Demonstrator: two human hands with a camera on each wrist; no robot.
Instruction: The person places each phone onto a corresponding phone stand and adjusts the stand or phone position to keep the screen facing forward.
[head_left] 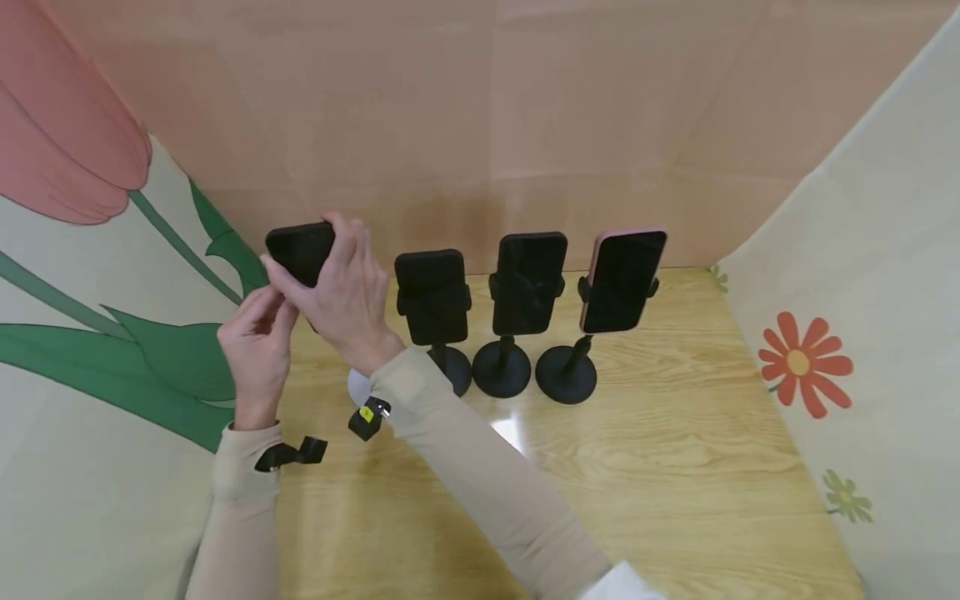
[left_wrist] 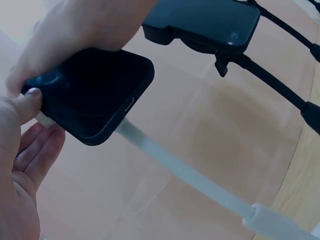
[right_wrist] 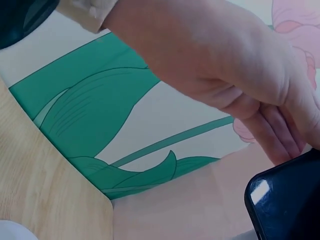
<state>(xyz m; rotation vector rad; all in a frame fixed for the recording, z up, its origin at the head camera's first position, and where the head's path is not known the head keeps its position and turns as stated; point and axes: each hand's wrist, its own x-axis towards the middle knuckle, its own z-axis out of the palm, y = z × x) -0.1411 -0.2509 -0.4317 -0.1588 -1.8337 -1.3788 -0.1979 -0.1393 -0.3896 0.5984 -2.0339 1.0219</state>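
Observation:
At the left of the head view, my right hand grips a black phone by its sides, screen facing me. My left hand is just below, at the phone's lower left edge. In the left wrist view, its thumb and fingers pinch a white clamp piece at the phone's side. A white stand arm runs up behind the phone. From the right wrist, the left hand appears with its fingertips at the phone.
To the right stand two black phones and a pink-edged phone, each clamped in a black stand with a round base. A white base shows partly behind my right wrist. Printed cloth walls enclose the wooden table.

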